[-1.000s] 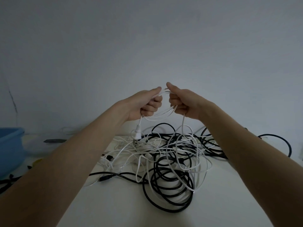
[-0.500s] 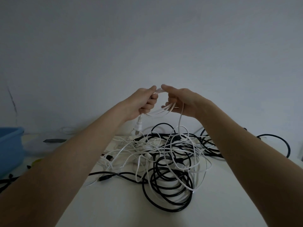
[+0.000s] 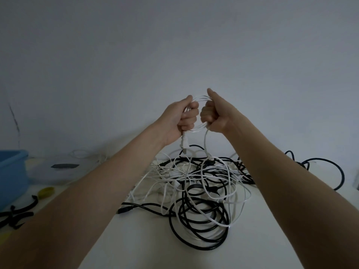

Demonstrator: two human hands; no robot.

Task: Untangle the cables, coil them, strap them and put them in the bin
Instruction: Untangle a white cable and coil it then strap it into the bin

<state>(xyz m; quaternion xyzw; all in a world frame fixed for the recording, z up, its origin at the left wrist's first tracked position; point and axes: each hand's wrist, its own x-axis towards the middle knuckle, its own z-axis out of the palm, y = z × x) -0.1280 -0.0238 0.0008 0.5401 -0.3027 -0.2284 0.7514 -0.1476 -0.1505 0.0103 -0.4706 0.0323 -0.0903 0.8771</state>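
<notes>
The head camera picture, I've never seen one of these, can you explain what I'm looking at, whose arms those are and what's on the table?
There is no machine here: a person wears a camera on the head, so you look down their own arms. The left hand and right hand are raised together, each gripping a small white cable coil; its tail drops into a tangled pile of white and black cables on the pale table. At far left stands a blue bin, with black straps and a yellow band nearby.
</notes>
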